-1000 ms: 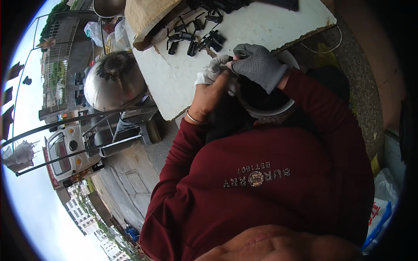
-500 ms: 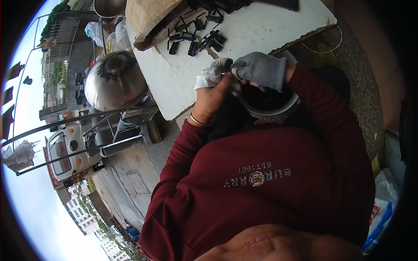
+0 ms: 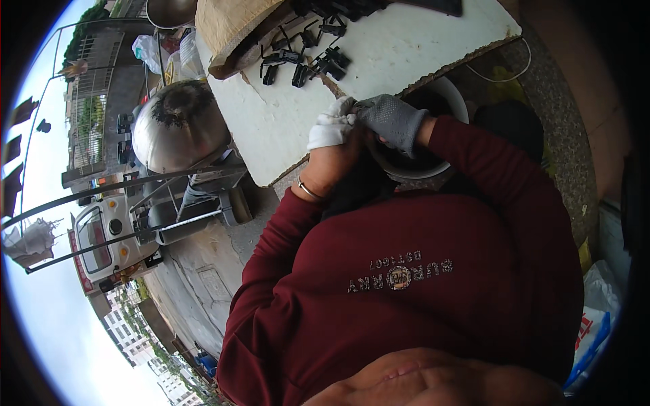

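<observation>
My left hand (image 3: 333,130), partly covered by a white glove, is closed at the near edge of the white board. Against it presses my right hand (image 3: 391,122) in a grey dotted glove, its fingers curled in. The fingertips of both hands meet, and whatever they grip between them is hidden. Just beyond, several small black plastic parts (image 3: 298,74) with thin prongs lie scattered on the board (image 3: 250,128). Below and beside my right hand stands a round bucket (image 3: 461,107) with a pale rim and a dark inside.
A tan sack (image 3: 233,30) lies open on the board's far left, more black parts near its mouth. Left of the board are a rounded metal vessel (image 3: 179,128) and a metal frame. A thin white cable (image 3: 518,76) curves beside the board's right edge.
Both hands have shifted slightly, the right one leftward and down toward my body. More of the bucket's rim and inside now shows. The parts on the board have not moved.
</observation>
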Available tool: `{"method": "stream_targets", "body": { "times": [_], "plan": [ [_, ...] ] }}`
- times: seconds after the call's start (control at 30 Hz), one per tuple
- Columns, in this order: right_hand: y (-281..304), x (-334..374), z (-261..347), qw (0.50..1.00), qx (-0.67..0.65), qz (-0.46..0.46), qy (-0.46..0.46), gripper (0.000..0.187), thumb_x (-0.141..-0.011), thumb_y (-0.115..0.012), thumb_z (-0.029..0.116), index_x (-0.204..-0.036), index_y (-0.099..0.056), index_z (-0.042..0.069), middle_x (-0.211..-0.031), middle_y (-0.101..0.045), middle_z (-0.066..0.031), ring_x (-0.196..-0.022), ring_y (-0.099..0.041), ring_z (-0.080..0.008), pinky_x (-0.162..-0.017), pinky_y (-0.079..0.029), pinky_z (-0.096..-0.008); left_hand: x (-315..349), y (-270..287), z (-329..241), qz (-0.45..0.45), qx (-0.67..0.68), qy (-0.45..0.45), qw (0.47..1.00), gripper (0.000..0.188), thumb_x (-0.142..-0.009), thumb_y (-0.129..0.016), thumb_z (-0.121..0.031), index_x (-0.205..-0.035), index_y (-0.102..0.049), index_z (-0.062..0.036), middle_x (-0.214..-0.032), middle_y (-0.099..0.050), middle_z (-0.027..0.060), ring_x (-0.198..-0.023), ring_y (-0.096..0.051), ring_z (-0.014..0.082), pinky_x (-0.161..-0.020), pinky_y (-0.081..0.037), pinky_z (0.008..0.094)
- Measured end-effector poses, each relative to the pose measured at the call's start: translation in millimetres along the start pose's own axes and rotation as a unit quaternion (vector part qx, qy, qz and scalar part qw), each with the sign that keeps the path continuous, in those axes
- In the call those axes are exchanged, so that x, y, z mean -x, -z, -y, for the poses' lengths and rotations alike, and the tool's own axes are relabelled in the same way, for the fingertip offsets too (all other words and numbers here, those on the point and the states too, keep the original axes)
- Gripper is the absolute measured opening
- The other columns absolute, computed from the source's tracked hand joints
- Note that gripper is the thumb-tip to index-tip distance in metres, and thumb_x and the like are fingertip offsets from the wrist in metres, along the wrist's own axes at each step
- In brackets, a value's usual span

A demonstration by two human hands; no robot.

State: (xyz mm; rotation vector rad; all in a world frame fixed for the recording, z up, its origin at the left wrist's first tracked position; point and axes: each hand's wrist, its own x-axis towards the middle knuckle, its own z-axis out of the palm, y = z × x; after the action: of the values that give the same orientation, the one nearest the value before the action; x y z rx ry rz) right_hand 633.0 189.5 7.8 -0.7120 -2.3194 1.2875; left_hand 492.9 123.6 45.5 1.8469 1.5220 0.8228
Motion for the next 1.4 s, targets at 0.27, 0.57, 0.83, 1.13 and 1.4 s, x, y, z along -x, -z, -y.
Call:
{"method": "stream_targets", "body": {
  "times": [0.27, 0.57, 0.83, 1.13, 1.4],
  "plan": [
    [21, -9, 28, 0.95, -0.198, 0.101, -0.217, 0.027, -0.084, -0.047, 0.026, -0.076, -0.056, 0.003, -0.069, -0.059, -0.0125, -0.061, -0.057, -0.0271, -0.059, -0.046, -0.0341, 5, 7, -10, -0.054, 0.216, 0.053, 0.973, 0.016, -0.087, -0.048, -0.013, -0.089, -0.055, 0.0011, -0.069, -0.058, 0.005, -0.058, -0.052, 0.0081, -0.051, -0.041, 0.0201],
    [22, -8, -2, 1.0, 0.018, -0.021, -0.012, 0.014, -0.077, -0.057, 0.017, -0.078, -0.06, 0.003, -0.075, -0.06, -0.0107, -0.072, -0.058, -0.0266, -0.067, -0.047, -0.0319, 1, 21, 3, -0.136, 0.443, 0.192, 0.865, 0.014, -0.087, -0.047, -0.013, -0.095, -0.052, -0.0021, -0.068, -0.052, -0.0018, -0.054, -0.046, 0.0056, -0.046, -0.036, 0.0187],
    [11, -11, -17, 0.983, -0.008, -0.145, 0.113, 0.02, -0.076, -0.058, 0.022, -0.079, -0.06, 0.003, -0.076, -0.06, -0.0119, -0.071, -0.058, -0.0271, -0.066, -0.046, -0.0333, -3, 11, -5, -0.013, 0.359, 0.158, 0.92, 0.021, -0.087, -0.041, -0.009, -0.106, -0.046, -0.0029, -0.073, -0.051, 0.0005, -0.053, -0.044, 0.0051, -0.046, -0.035, 0.018],
    [33, -2, 0, 0.996, -0.066, 0.024, -0.05, 0.029, -0.082, -0.051, 0.031, -0.078, -0.058, 0.003, -0.071, -0.058, -0.0092, -0.062, -0.056, -0.0195, -0.06, -0.045, -0.0304, -3, 0, 8, 0.006, 0.32, 0.17, 0.932, 0.014, -0.084, -0.043, -0.007, -0.097, -0.047, -0.0056, -0.074, -0.051, -0.0004, -0.055, -0.043, 0.0044, -0.048, -0.035, 0.0181],
    [24, 3, 2, 0.985, -0.109, 0.097, -0.089, 0.038, -0.088, -0.04, 0.034, -0.074, -0.057, 0.004, -0.06, -0.056, -0.0076, -0.056, -0.054, -0.0183, -0.059, -0.045, -0.0303, 3, -8, 14, -0.013, 0.101, 0.042, 0.994, 0.006, -0.083, -0.043, -0.003, -0.085, -0.048, 0.0014, -0.075, -0.05, 0.009, -0.071, -0.048, 0.0202, -0.066, -0.039, 0.0298]
  ]
}}
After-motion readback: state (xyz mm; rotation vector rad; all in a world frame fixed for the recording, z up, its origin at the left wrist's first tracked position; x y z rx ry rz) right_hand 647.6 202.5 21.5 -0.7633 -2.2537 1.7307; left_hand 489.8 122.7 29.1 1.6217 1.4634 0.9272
